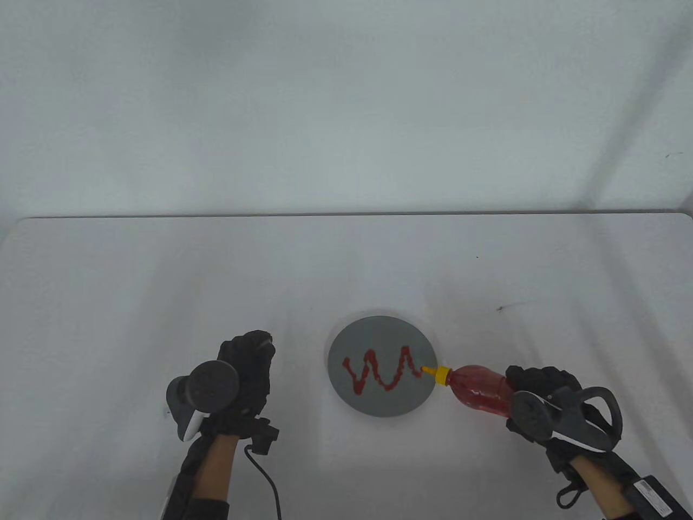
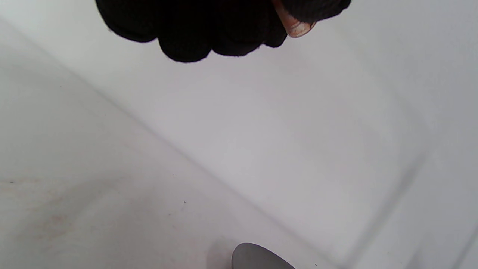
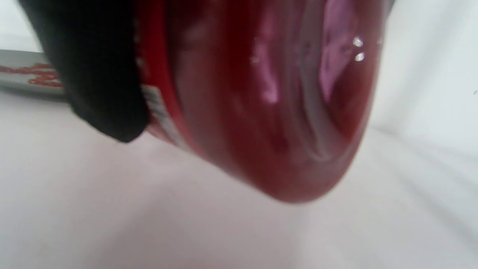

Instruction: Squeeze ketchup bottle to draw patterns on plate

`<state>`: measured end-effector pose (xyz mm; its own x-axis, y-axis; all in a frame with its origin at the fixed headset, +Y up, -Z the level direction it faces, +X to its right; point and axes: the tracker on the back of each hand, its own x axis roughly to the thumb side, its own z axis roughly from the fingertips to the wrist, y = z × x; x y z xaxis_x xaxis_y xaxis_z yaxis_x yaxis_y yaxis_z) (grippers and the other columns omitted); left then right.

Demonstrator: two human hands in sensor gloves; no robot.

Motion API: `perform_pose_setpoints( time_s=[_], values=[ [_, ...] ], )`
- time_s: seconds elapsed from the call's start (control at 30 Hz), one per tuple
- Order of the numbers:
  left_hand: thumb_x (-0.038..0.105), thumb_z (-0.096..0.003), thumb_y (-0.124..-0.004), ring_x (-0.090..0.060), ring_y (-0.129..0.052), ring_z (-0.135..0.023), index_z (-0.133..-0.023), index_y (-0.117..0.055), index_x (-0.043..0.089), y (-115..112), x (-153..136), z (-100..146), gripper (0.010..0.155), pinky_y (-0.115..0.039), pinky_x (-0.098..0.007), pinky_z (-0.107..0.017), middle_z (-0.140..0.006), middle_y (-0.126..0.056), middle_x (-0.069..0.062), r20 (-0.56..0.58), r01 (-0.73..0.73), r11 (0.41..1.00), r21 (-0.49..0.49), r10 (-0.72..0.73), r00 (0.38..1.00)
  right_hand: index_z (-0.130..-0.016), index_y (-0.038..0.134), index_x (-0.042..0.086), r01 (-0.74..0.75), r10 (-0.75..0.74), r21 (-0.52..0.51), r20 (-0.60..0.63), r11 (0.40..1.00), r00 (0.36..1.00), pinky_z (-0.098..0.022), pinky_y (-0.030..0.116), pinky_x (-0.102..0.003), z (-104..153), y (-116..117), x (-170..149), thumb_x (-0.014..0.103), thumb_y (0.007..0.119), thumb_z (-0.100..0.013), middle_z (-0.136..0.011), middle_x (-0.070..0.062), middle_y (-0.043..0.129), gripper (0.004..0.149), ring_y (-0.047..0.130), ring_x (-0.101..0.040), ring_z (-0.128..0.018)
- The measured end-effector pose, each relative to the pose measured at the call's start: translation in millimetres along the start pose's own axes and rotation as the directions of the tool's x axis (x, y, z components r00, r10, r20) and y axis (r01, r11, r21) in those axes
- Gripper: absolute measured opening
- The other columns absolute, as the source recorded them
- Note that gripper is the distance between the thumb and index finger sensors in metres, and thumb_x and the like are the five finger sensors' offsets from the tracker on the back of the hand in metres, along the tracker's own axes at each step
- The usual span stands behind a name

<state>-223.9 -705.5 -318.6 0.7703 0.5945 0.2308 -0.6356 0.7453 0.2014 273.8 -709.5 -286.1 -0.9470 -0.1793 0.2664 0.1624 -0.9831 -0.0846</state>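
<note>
A round grey plate lies on the white table with a red zigzag line of ketchup across it. My right hand grips the ketchup bottle, which lies almost level with its yellow nozzle over the plate's right rim at the end of the line. The right wrist view is filled by the bottle's red base, a gloved finger on it, and the plate's edge at far left. My left hand hovers left of the plate with fingers curled, holding nothing; its fingers show curled in the left wrist view.
The white table runs back to a pale wall. A black cable trails from my left wrist toward the front edge. A small part of the plate's rim shows at the bottom of the left wrist view.
</note>
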Motion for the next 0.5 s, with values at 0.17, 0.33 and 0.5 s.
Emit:
perform_pose_setpoints(
  time_s=[0.17, 0.33, 0.5],
  values=[
    [0.041, -0.0552, -0.056, -0.03, -0.082, -0.08, -0.096, -0.064, 0.01, 0.0, -0.1, 0.7, 0.052, -0.069, -0.059, -0.063, -0.083, -0.08, -0.01, -0.002, 0.005, 1.0, 0.006, -0.005, 1.0, -0.1, 0.068, 0.018, 0.003, -0.003, -0.011, -0.027, 1.0, 1.0, -0.063, 0.075, -0.063, -2.0, 5.4, -7.7, 0.051, 0.109, -0.035, -0.09, -0.017, 0.088, 0.084, 0.086, -0.037, -0.075],
    [0.041, -0.0552, -0.056, -0.03, -0.082, -0.08, -0.096, -0.064, 0.01, 1.1, -1.8, 1.0, 0.052, -0.069, -0.059, -0.063, -0.083, -0.08, -0.01, -0.013, 0.008, 1.0, 0.012, -0.008, 1.0, -0.101, 0.068, 0.018, 0.008, -0.009, -0.015, -0.037, 1.0, 0.999, -0.064, 0.075, -0.063, -10.5, 8.2, -12.2, 0.051, 0.109, -0.035, -0.09, -0.017, 0.087, 0.084, 0.086, -0.036, -0.075],
    [0.041, -0.0552, -0.056, -0.03, -0.082, -0.08, -0.096, -0.064, 0.011, 2.2, -2.9, 1.0, 0.052, -0.069, -0.059, -0.063, -0.083, -0.08, -0.01, -0.021, 0.007, 1.0, 0.016, -0.007, 1.0, -0.101, 0.067, 0.018, 0.007, -0.007, -0.005, -0.053, 1.0, 0.999, -0.064, 0.075, -0.063, -19.7, 10.3, -16.9, 0.052, 0.108, -0.035, -0.091, -0.017, 0.087, 0.085, 0.086, -0.037, -0.076]
  ],
)
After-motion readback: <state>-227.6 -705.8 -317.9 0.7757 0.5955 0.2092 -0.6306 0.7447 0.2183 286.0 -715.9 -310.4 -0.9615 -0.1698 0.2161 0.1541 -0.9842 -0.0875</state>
